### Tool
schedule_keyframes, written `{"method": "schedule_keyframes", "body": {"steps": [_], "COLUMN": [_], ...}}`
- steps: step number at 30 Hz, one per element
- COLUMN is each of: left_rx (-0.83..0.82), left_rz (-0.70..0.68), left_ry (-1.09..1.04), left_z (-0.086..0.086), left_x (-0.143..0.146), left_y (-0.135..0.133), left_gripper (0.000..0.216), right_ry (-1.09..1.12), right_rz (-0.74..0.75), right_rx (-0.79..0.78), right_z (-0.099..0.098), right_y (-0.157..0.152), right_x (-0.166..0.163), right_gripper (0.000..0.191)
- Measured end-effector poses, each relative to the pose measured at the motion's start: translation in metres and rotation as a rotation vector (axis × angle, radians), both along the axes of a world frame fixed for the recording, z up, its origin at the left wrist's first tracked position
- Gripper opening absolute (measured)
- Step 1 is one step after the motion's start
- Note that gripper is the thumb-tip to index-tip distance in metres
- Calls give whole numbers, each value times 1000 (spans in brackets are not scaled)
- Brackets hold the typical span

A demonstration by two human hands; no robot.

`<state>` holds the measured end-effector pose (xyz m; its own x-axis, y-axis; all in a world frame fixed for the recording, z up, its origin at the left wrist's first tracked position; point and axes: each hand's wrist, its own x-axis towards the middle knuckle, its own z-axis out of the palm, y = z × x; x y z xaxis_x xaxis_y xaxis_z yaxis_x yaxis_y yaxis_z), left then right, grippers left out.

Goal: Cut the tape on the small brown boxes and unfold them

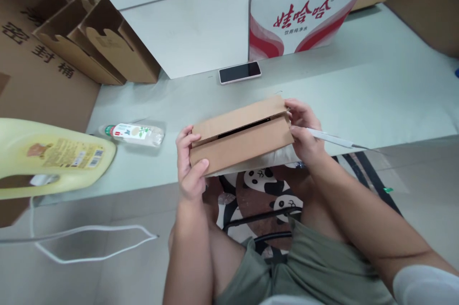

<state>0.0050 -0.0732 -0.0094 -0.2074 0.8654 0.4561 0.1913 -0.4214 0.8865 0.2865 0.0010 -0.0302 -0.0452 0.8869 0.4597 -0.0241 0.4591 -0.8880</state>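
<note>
A small brown cardboard box (244, 145) is held between my two hands above the table's near edge, tilted a little up to the right. Its two long top flaps almost meet, leaving a dark narrow slit. My left hand (191, 166) is closed around the left end, with the thumb on the near flap. At the opposite end my right hand (304, 130) grips the box with thumb and fingers. A slim white pen-like tool (330, 137) with a thin pointed tip sticks out to the right from that hand. The box's contents are hidden.
Behind the box lies a phone (240, 73). White cartons (301, 18) and folded cardboard boxes (103, 42) stand at the back. To the left are a clear bottle (136, 134) and a large yellow jug (53, 157). A white cable (96, 228) hangs below the table edge.
</note>
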Motion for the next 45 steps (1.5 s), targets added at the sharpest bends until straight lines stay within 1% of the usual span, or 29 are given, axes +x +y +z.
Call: {"method": "schedule_keyframes", "body": {"steps": [3,6,11,16,20,24,28,33,39,41,45], "left_rx": [69,123,132,143,157,148,132,141,149,155,137], "left_rz": [27,49,93,66,54,67,75,76,77,74,91], "left_ry": [83,131,124,104,142,191,184,180,181,184,189], "left_z": [0,-1,0,1,0,-2,-3,-4,-3,-2,-2], "left_x": [0,0,3,5,2,-2,-2,-2,-1,-1,-2], "left_y": [1,2,3,4,3,4,5,3,3,3,3], "left_gripper": [39,31,30,29,31,32,33,35,36,35,34], "right_ry": [-42,-60,-92,-107,-130,-181,-246,-256,-230,-217,-303], "right_rz": [-17,-40,-90,-122,-142,-202,-236,-190,-196,-219,-254], "right_rx": [22,46,31,71,78,76,97,70,74,80,113], "right_z": [-2,0,9,16,18,21,25,23,16,15,17], "right_y": [0,-2,-6,-7,-7,-6,-7,-8,-9,-10,-11], "right_x": [1,-1,-5,-8,-6,-6,-6,-4,-5,-5,-3], "right_gripper": [48,42,38,35,34,36,34,37,42,44,37]}}
